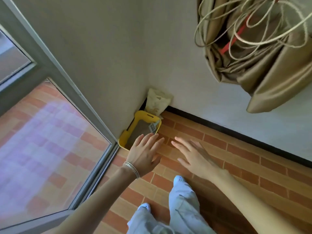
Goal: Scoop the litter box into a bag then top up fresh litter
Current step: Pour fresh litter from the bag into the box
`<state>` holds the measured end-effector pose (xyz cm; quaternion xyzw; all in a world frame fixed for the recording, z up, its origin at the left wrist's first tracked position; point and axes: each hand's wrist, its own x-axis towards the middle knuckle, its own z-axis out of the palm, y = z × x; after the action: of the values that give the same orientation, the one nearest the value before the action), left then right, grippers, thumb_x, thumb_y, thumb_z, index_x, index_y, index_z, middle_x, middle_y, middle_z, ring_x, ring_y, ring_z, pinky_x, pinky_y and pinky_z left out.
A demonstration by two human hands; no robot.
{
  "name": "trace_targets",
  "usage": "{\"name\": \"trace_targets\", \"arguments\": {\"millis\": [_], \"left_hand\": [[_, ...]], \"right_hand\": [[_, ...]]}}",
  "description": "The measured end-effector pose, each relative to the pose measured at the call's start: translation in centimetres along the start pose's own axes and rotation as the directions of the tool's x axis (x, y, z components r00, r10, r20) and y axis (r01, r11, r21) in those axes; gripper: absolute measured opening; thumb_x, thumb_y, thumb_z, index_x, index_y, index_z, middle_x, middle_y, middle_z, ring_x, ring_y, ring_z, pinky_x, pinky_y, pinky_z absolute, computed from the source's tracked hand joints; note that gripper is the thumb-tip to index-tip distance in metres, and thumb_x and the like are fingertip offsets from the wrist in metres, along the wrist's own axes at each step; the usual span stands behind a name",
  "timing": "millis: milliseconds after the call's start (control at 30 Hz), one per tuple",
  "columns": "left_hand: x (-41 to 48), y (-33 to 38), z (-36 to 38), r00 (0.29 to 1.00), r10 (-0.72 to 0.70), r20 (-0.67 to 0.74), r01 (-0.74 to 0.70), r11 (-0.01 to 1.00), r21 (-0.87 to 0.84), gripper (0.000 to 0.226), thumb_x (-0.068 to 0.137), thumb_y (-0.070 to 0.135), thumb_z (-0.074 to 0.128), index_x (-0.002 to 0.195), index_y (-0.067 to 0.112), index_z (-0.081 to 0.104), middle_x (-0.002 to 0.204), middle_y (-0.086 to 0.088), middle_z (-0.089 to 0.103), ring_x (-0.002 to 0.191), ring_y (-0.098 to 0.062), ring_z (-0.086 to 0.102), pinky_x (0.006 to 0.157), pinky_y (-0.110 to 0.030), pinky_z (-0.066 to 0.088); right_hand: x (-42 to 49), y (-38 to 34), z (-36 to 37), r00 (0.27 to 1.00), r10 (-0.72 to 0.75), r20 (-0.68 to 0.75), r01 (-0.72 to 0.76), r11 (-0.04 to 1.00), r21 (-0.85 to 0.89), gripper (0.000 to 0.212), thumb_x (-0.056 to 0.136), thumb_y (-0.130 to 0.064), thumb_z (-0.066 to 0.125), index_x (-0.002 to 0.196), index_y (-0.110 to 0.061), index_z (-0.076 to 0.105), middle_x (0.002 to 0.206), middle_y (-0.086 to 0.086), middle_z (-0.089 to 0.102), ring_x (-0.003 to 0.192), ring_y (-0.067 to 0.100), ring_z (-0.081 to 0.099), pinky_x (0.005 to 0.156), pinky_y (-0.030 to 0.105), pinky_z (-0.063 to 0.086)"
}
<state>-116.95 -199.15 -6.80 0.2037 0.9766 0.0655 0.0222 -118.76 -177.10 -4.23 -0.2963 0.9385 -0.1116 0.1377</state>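
Note:
A yellow litter box [130,130] sits on the brick floor in the corner between the wall and the glass door. Grey litter [138,132] fills it, and a pale slotted scoop [152,126] rests at its far right side. Behind it a cream litter bag [157,103] leans upright against the wall. My left hand [143,152], with thin bangles on the wrist, is stretched out open above the box's near edge and covers that corner. My right hand [192,156] is spread open over the floor to the right of the box, holding nothing.
A glass sliding door with a grey metal frame [70,98] runs along the left. A bundled tan curtain [263,53] with looped cords hangs at the upper right. A black skirting [236,132] edges the wall. My legs and light shoes [180,179] stand on the brick floor.

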Motion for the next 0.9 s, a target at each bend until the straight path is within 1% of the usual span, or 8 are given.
{"name": "trace_targets", "arguments": {"millis": [200, 300, 400, 467, 600, 733, 833, 900], "left_hand": [[7.2, 1.4, 0.5, 0.989, -0.130, -0.063, 0.129, 0.991, -0.030, 0.058, 0.081, 0.047, 0.056, 0.132, 0.021, 0.049, 0.130, -0.005, 0.056, 0.121, -0.026, 0.053, 0.100, -0.045, 0.041], [10.0, 2.0, 0.8, 0.962, -0.258, -0.084, 0.252, 0.964, -0.082, 0.057, 0.083, 0.048, 0.037, 0.132, 0.021, 0.050, 0.129, -0.005, 0.057, 0.120, -0.026, 0.053, 0.100, -0.045, 0.040], [11.7, 1.3, 1.7, 0.901, -0.432, -0.048, 0.416, 0.889, -0.192, 0.061, 0.086, 0.049, 0.022, 0.137, 0.023, 0.043, 0.136, -0.004, 0.051, 0.127, -0.027, 0.046, 0.106, -0.048, 0.035], [12.6, 0.3, 2.9, 0.859, -0.508, -0.058, 0.488, 0.848, -0.206, 0.060, 0.086, 0.049, 0.021, 0.136, 0.023, 0.044, 0.137, -0.004, 0.050, 0.127, -0.027, 0.046, 0.106, -0.048, 0.035], [15.9, -3.6, 6.0, 0.842, -0.539, -0.036, 0.524, 0.832, -0.183, 0.054, 0.086, 0.047, 0.033, 0.130, 0.022, 0.050, 0.129, -0.004, 0.057, 0.120, -0.026, 0.052, 0.100, -0.047, 0.041], [19.2, -8.3, 10.4, 0.837, -0.546, -0.042, 0.529, 0.827, -0.190, 0.053, 0.080, 0.041, 0.062, 0.127, 0.018, 0.053, 0.125, -0.008, 0.059, 0.118, -0.029, 0.054, 0.098, -0.047, 0.042], [21.9, -11.7, 14.4, 0.840, -0.540, -0.056, 0.524, 0.833, -0.175, 0.053, 0.079, 0.040, 0.064, 0.126, 0.017, 0.053, 0.124, -0.008, 0.059, 0.116, -0.030, 0.054, 0.098, -0.047, 0.043], [23.7, -13.9, 17.3, 0.827, -0.560, -0.048, 0.545, 0.819, -0.178, 0.054, 0.078, 0.041, 0.065, 0.125, 0.016, 0.055, 0.121, -0.009, 0.061, 0.113, -0.031, 0.056, 0.096, -0.046, 0.044]], "right_hand": [[5.1, 7.5, -4.0, 0.989, -0.122, 0.084, 0.126, 0.991, -0.047, 0.055, 0.092, -0.028, 0.050, 0.143, -0.023, 0.030, 0.150, -0.002, 0.029, 0.136, 0.013, 0.031, 0.114, 0.036, 0.018], [8.7, 10.5, -5.9, 0.977, -0.185, 0.104, 0.195, 0.977, -0.088, 0.053, 0.090, -0.027, 0.053, 0.140, -0.021, 0.037, 0.146, 0.000, 0.037, 0.131, 0.016, 0.040, 0.111, 0.043, 0.030], [12.2, 12.2, -6.8, 0.952, -0.245, 0.181, 0.271, 0.953, -0.136, 0.053, 0.095, -0.029, 0.046, 0.144, -0.024, 0.028, 0.151, -0.006, 0.026, 0.136, 0.011, 0.029, 0.112, 0.031, 0.018], [14.7, 13.0, -6.6, 0.937, -0.266, 0.226, 0.299, 0.946, -0.127, 0.053, 0.096, -0.030, 0.043, 0.146, -0.026, 0.023, 0.152, -0.009, 0.020, 0.138, 0.007, 0.023, 0.112, 0.026, 0.012], [22.0, 13.7, -4.5, 0.923, -0.301, 0.237, 0.333, 0.937, -0.106, 0.052, 0.095, -0.026, 0.046, 0.144, -0.025, 0.030, 0.151, -0.006, 0.027, 0.137, 0.012, 0.028, 0.110, 0.029, 0.017], [29.5, 15.0, -0.4, 0.923, -0.330, 0.200, 0.356, 0.928, -0.113, 0.050, 0.093, -0.025, 0.050, 0.141, -0.019, 0.037, 0.146, -0.001, 0.036, 0.129, 0.018, 0.040, 0.106, 0.033, 0.028], [34.5, 17.0, 3.3, 0.925, -0.326, 0.194, 0.344, 0.937, -0.068, 0.050, 0.090, -0.021, 0.054, 0.138, -0.016, 0.041, 0.142, 0.003, 0.041, 0.125, 0.021, 0.044, 0.105, 0.039, 0.037], [37.7, 18.9, 6.1, 0.923, -0.333, 0.192, 0.339, 0.941, 0.003, 0.050, 0.089, -0.017, 0.055, 0.137, -0.016, 0.041, 0.142, 0.004, 0.041, 0.128, 0.022, 0.042, 0.104, 0.045, 0.038]]}}
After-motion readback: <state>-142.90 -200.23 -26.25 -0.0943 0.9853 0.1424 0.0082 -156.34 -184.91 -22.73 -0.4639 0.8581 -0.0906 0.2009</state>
